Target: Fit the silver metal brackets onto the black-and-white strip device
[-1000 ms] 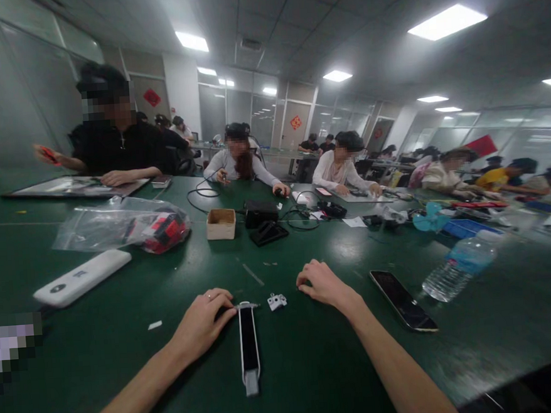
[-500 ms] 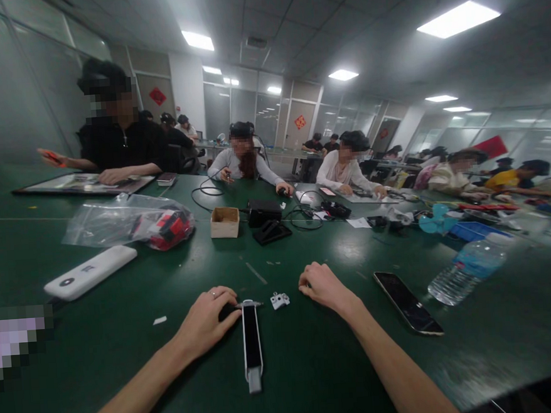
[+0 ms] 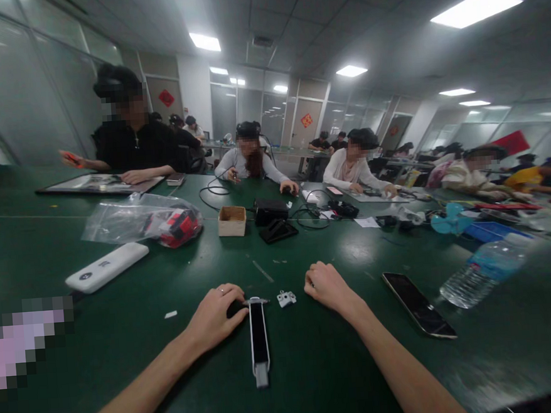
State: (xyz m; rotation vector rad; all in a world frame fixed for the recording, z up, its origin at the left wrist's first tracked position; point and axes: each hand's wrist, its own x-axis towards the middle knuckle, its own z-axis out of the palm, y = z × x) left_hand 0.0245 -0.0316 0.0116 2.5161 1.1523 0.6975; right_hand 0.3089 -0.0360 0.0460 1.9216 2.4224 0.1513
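My left hand (image 3: pixel 220 314) rests on the green tabletop with its fingers curled. Its thumb and fingertips meet the left end of a thin metal rod (image 3: pixel 258 301) that lies crosswise. Against that rod is the upper end of a long white-framed piece with a black face (image 3: pixel 259 333) and a grey tab at its near end. A small whitish bracket-like part with holes (image 3: pixel 286 299) lies between my hands, touching neither. To its right my right hand (image 3: pixel 327 284) is curled closed on the table; its fingertips are hidden, so what they hold, if anything, does not show.
A dark phone (image 3: pixel 419 303) and a water bottle (image 3: pixel 485 270) lie at right. Left are a white power bank (image 3: pixel 107 268) and a plastic bag (image 3: pixel 125 220) with red-and-black contents. Ahead stand a small open box (image 3: pixel 232 227) and a black box (image 3: pixel 270 211). Several people sit beyond.
The whole view has shifted slightly, so things appear farther right. My hands keep nearly the same places and poses beside the parts.
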